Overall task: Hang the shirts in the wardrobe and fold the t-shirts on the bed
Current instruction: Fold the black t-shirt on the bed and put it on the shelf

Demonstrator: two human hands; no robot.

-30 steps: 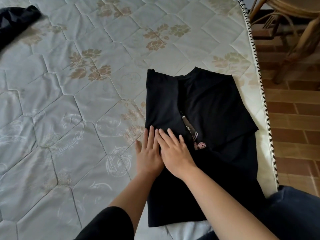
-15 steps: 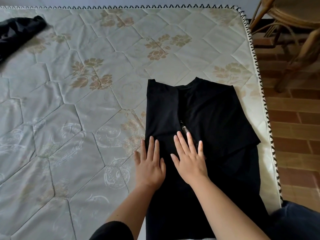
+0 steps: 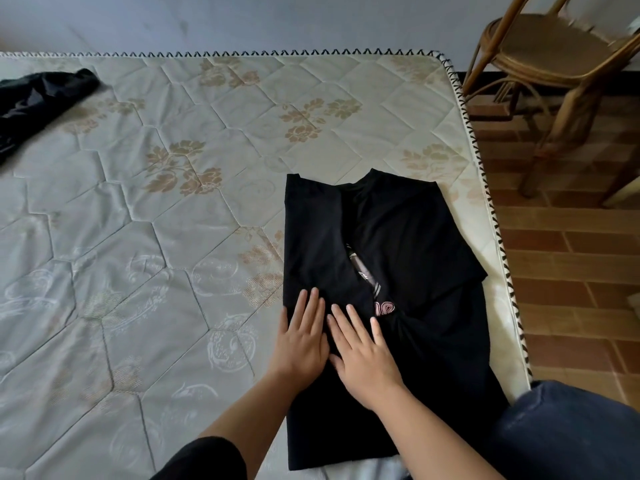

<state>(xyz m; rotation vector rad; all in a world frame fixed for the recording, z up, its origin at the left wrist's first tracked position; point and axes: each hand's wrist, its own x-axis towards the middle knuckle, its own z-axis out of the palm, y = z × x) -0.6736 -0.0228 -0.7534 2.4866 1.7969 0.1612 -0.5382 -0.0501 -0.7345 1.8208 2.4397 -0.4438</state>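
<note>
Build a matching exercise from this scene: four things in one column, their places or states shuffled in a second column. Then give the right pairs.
Things
1. black t-shirt with a pink print
2. crumpled black garment
3. brown rattan chair
4. left hand

Places or states
A. standing on the brick-tiled floor
B. far left on the quilted floral mattress
C. lying flat on cloth, fingers straight
D. sides folded inward, near the mattress's right edge

Pairs: 1-D, 2-B, 3-A, 4-C
</note>
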